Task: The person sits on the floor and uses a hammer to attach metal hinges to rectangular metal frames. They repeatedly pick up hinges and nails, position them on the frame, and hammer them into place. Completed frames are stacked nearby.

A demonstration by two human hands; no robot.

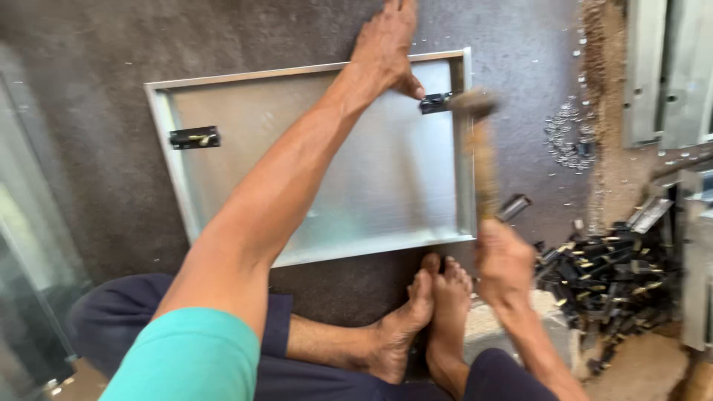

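A framed metal panel (pixel 334 186) lies flat on the dark floor in front of me. My left hand (pixel 386 44) reaches across it and rests on its far right corner, thumb beside a small black latch fitting (pixel 434 102). My right hand (pixel 503 263) grips the wooden handle of a hammer (pixel 483 160), blurred by motion, with its head (pixel 474 102) right at that fitting. A second black latch (pixel 194 137) sits on the panel's left side.
A pile of black and brass latch parts (pixel 605 271) lies at the right, with loose screws (pixel 568 137) beyond it. Metal frames (pixel 665 70) lean at top right. My bare feet (pixel 434 312) rest just below the panel. Glass sheets (pixel 30 245) stand at left.
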